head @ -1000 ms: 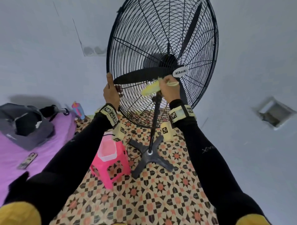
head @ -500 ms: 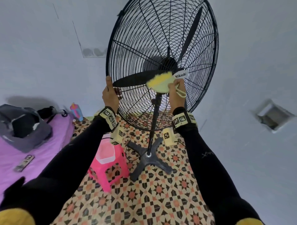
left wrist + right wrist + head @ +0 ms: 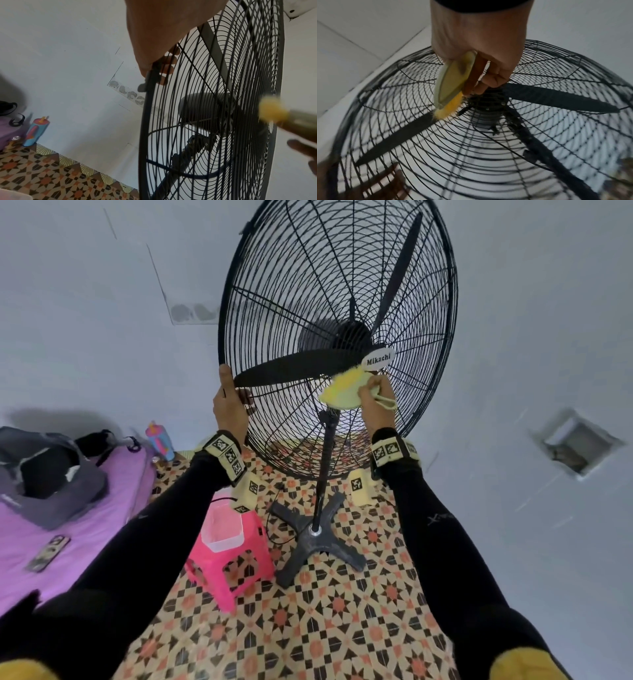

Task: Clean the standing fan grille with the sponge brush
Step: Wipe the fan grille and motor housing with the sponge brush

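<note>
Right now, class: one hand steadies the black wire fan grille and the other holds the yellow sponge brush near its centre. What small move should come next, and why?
Probably sweep the yellow sponge brush outward along the wires: the right hand holds it just below the white badge, while the left hand grips the black wire grille at its rim.

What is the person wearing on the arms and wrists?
Both arms wear long black sleeves with faint grey lettering. Each wrist carries a pale yellow band with square black-and-white markers. The left hand and right hand are bare.
</note>
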Motion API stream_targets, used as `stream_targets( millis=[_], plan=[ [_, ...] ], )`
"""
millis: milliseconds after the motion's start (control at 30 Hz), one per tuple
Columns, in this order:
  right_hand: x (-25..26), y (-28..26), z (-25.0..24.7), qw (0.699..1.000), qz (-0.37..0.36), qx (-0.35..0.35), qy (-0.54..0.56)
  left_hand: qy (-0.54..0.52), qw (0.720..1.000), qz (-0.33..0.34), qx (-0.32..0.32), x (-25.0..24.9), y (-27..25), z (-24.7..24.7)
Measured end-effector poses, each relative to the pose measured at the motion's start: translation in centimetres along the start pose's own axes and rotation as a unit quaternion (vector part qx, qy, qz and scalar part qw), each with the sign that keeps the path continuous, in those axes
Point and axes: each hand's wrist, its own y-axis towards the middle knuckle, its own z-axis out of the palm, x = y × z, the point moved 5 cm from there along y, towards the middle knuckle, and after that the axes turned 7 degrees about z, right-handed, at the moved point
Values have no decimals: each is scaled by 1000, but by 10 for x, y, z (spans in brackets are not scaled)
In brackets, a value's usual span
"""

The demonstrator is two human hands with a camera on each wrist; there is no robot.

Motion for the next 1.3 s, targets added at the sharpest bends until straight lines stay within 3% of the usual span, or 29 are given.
stream_targets(
  millis=[100,267,433,567,733,800,933,1033,1133,1300],
  plan=[
    [-14,0,-12,998,34,-33,-36,-9,1000,-1,5,-3,-1,0],
    [1,10,-12,999,-27,22,-27,0,1000,4,0,-1,-3,1],
    [-14,11,-25,991,23,-49,-123,-3,1000,-5,-2,0,0,1],
    [6,16,-22,999,-26,-32,27,6,1000,6,2,-1,-3,3],
    [-4,25,-29,996,19,-51,-68,7,1000,0,0,-1,1,1],
    [8,24,-39,993,-5,-76,-88,2,1000,1,0,-2,-1,3],
    [25,24,-41,997,-52,-61,21,11,1000,7,-3,-2,-1,2],
    [19,27,-42,984,-71,-141,-80,11,1000,6,1,-1,0,1],
    [19,27,-41,966,-104,-173,-160,20,1000,15,6,-1,-1,2],
    [26,29,-38,980,-130,-151,-24,16,1000,10,4,6,5,0]
  ],
)
